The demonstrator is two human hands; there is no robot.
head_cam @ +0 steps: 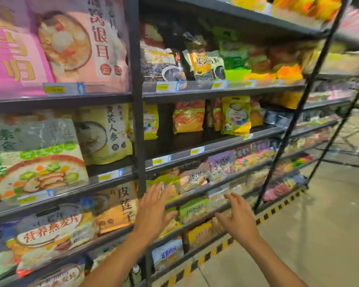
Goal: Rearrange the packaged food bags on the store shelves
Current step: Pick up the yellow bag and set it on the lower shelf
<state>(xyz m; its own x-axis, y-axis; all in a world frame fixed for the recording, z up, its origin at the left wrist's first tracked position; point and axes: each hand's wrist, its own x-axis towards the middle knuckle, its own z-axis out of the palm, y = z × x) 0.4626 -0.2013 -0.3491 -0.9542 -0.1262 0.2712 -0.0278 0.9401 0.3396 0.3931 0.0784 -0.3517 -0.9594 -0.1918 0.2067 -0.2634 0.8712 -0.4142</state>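
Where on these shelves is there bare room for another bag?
Bare shelf board shows between the yellow bag by the upright and the orange bag. Everywhere else is packed, including the lower rows by both open hands.

Place: a shop, a grocery aisle.
Shelving: dark metal shelves (214,92) in many tiers, from 9 to 3 o'clock.
Goods: packaged food bags (236,115) in rows.
Labels: yellow price tags (197,151) on the shelf edges.
Floor: striped hazard tape (203,259) at 5 o'clock.

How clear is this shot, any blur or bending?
Head view: wide-angle bend tilts the shelf post; bags top right smear with motion blur; both open hands, left and right, look fairly sharp; lighting even, slight glare on the pink bag.
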